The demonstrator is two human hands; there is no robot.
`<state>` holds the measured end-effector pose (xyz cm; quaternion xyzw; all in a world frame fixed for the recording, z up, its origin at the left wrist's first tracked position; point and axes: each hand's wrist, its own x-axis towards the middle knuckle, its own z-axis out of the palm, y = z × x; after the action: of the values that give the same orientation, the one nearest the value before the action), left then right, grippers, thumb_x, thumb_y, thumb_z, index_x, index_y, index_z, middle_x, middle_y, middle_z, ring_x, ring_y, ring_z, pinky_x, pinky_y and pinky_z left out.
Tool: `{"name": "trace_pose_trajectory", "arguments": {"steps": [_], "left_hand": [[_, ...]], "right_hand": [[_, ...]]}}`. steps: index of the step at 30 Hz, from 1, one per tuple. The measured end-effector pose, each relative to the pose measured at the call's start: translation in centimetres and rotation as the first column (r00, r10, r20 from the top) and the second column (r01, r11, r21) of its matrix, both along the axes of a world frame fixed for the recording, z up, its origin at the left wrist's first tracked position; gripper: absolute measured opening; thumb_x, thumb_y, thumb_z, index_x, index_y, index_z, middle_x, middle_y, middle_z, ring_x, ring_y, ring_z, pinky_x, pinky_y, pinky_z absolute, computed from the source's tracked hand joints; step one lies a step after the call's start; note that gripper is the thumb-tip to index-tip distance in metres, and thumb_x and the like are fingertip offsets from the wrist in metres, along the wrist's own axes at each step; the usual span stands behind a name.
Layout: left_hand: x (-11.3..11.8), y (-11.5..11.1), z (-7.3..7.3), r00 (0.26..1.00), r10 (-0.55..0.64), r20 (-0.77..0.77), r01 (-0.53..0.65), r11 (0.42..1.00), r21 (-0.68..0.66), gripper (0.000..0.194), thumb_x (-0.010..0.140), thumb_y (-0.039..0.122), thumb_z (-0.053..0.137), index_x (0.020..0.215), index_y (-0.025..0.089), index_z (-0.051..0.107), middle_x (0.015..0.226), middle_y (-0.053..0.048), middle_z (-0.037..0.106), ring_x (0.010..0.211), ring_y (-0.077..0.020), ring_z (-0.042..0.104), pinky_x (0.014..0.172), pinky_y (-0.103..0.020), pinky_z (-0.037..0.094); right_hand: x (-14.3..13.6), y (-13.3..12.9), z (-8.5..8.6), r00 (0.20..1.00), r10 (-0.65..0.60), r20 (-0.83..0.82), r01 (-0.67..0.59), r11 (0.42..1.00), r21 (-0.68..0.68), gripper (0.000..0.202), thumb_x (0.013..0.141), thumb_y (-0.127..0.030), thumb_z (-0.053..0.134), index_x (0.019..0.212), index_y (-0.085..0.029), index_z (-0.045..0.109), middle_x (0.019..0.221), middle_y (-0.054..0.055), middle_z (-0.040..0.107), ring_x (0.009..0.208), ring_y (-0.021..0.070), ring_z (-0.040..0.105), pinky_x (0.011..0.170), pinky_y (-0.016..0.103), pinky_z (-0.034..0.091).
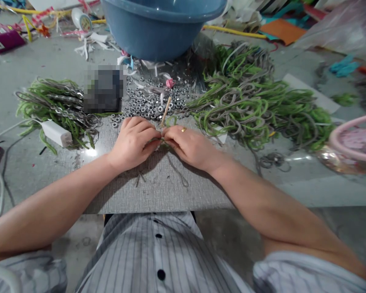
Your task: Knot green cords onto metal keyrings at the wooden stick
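Observation:
My left hand (136, 142) and my right hand (191, 147) meet fingertip to fingertip above the front of the table, both closed in a pinch. Between them runs a thin green-and-grey cord (177, 167), its grey loop hanging down onto the tabletop and a green bit showing above the right fingers. A slim wooden stick (166, 110) stands up behind the fingertips; whether a hand grips it I cannot tell. Just beyond my fingers lie many small metal nuts (143, 101). The pinched part of the cord is hidden by my fingers.
A large heap of green-and-grey cords (240, 97) lies right, a smaller corded bundle with metal chains (57, 97) left. A blue basin (158, 36) stands at the back. A white adapter (56, 133) with cable and a pink-rimmed basket (354, 140) flank the work area.

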<state>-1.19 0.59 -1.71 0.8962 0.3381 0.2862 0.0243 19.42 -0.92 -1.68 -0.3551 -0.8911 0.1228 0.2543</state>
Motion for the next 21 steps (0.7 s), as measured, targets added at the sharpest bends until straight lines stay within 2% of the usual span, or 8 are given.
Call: {"name": "trace_pose_trajectory", "arguments": {"steps": [4, 8, 15, 21], "left_hand": [[0.04, 0.1, 0.03, 1.0, 0.003, -0.017, -0.003, 1.0, 0.0, 0.027, 0.095, 0.032, 0.045, 0.081, 0.021, 0.066, 0.085, -0.005, 0.071, 0.09, -0.0219, 0.057, 0.082, -0.039, 0.039], [0.07, -0.01, 0.32, 0.999, -0.014, -0.034, 0.013, 1.0, -0.029, 0.028, 0.094, 0.029, 0.044, 0.076, 0.02, 0.063, 0.081, -0.006, 0.069, 0.089, -0.0222, 0.056, 0.081, -0.04, 0.039], [0.18, -0.27, 0.66, 0.996, -0.037, -0.083, 0.032, 0.997, -0.066, 0.029, 0.094, 0.028, 0.042, 0.075, 0.019, 0.062, 0.077, -0.006, 0.066, 0.089, -0.0228, 0.054, 0.08, -0.04, 0.036], [0.14, -0.33, 0.57, 0.997, -0.035, -0.065, 0.033, 0.999, -0.024, 0.027, 0.096, 0.03, 0.044, 0.082, 0.021, 0.066, 0.086, -0.004, 0.068, 0.089, -0.0217, 0.054, 0.079, -0.039, 0.036]], "right_hand": [[-0.01, -0.05, -0.04, 1.0, -0.019, -0.02, 0.019, 1.0, -0.024, 0.013, 0.095, -0.025, 0.039, 0.095, -0.022, 0.052, 0.092, 0.008, 0.065, 0.088, 0.0218, 0.062, 0.075, 0.034, 0.047], [-0.19, -0.24, -0.16, 0.999, -0.028, -0.038, 0.028, 1.0, 0.007, 0.018, 0.095, -0.032, 0.043, 0.104, -0.021, 0.054, 0.094, 0.009, 0.067, 0.09, 0.0235, 0.062, 0.077, 0.036, 0.047], [-0.44, -0.24, 0.01, 0.999, -0.035, -0.031, 0.036, 0.999, 0.034, 0.02, 0.097, -0.03, 0.042, 0.092, -0.022, 0.06, 0.083, 0.006, 0.067, 0.081, 0.0203, 0.062, 0.073, 0.033, 0.046], [-0.34, -0.25, 0.45, 0.997, -0.063, -0.044, 0.062, 0.998, -0.013, 0.018, 0.092, -0.029, 0.047, 0.084, -0.023, 0.061, 0.075, 0.003, 0.067, 0.073, 0.0191, 0.059, 0.075, 0.034, 0.042]]}}
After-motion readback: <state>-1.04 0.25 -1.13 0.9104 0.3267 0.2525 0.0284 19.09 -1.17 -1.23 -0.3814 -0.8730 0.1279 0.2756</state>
